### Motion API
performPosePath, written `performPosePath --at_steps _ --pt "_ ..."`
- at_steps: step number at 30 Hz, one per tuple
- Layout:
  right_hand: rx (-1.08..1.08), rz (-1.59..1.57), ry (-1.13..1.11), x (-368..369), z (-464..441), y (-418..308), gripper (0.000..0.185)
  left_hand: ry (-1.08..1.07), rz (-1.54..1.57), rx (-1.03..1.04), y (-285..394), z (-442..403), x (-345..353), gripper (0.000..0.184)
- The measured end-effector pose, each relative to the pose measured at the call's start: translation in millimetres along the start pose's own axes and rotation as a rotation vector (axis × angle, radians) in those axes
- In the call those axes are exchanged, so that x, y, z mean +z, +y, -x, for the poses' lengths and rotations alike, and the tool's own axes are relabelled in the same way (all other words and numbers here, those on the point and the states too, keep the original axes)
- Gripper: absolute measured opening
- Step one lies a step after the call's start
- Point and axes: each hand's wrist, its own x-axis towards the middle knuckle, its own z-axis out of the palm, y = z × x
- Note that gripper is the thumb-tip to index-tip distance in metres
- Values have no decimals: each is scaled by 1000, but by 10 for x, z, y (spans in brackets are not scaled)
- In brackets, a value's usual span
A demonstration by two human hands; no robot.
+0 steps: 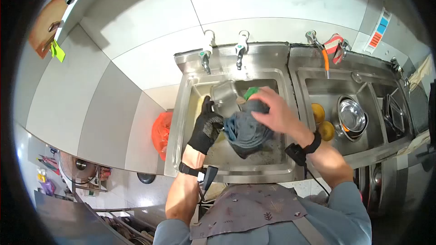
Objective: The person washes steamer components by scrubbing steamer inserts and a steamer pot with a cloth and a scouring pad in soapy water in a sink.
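My left hand, in a black glove with grey dots, is over the left sink, against the left side of a dark grey-blue cloth bundle. Bare and slightly blurred, my right hand reaches over the bundle's upper right with its fingers apart. A small green piece shows by the right fingertips. Above the gloved hand, a blurred clear container is tilted in the sink; whether the left fingers hold it or the cloth is unclear.
Two taps stand behind the left sink. The right sink holds stacked metal bowls, two yellow round things and dark trays. An orange-tipped tap hangs over it. A red bag is left of the sinks.
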Motion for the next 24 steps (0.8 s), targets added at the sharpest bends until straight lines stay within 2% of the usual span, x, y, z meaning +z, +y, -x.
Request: performPosePath --at_steps 2,3,4,5,7,8,9,11,12,15,17,21,23,24 --pt "-56 53 -28 211 15 -64 42 7 -44 45 -98 25 19 95" --pt "-106 110 -55 313 9 -70 45 1 -134 96 -145 29 29 79" --pt "-199 164 -35 412 -6 -58 49 -5 -180 119 -162 48 22 72" --pt "-195 164 -32 488 -44 -19 49 -10 -226 142 -182 65 11 65" --pt "-298 207 -114 628 -143 66 50 -148 -528 -42 -125 158 -22 59" --pt "-280 214 -161 677 -191 118 51 -139 -639 -14 -143 183 -4 61" --pt "-276 213 -162 725 -214 193 51 -139 -638 -18 -180 205 -51 61" --pt "-318 167 -182 804 -276 372 46 -100 -396 -42 -281 212 -199 65" --pt "-303 130 -202 847 -334 433 40 -46 -392 -90 -288 223 -285 70" --pt "-308 1 -215 901 -502 605 37 -44 -382 -41 -282 237 -467 62" --pt "-275 -32 -240 869 -624 700 33 3 -454 -115 -190 292 -545 66" --pt "-249 -60 -298 779 -861 992 24 -78 -480 -130 -151 350 -800 68" --pt "-32 -49 -392 708 -944 1152 25 -91 -474 -126 -141 358 -923 67" --pt "-25 -83 -372 762 -948 1397 27 -106 -483 -115 -131 365 -967 66"
